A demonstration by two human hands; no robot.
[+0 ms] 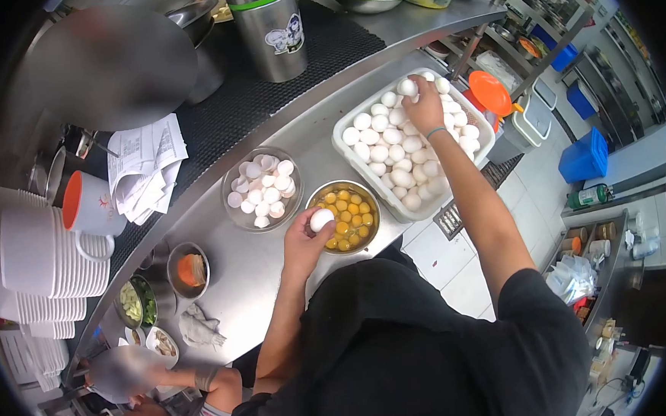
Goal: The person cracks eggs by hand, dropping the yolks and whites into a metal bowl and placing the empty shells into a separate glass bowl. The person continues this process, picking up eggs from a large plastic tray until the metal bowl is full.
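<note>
My left hand [305, 244] holds a white egg [322, 221] at the left rim of a metal bowl [376, 232]. Many yolks [347, 216] in clear egg white fill that bowl. My right hand [424, 109] reaches over a white tub [342, 150] heaped with white eggs [393, 136], its fingers around one egg [407, 87] near the tub's far side. Left of the yolk bowl stands a clear bowl [228, 176] piled with empty eggshells [262, 188].
A co-worker [208, 402] is at the lower left, beside small food bowls [188, 271] and a grey cloth [199, 327]. Stacked white containers [34, 249], a mug [93, 207], papers [146, 162] and a steel canister [271, 40] stand along the raised shelf.
</note>
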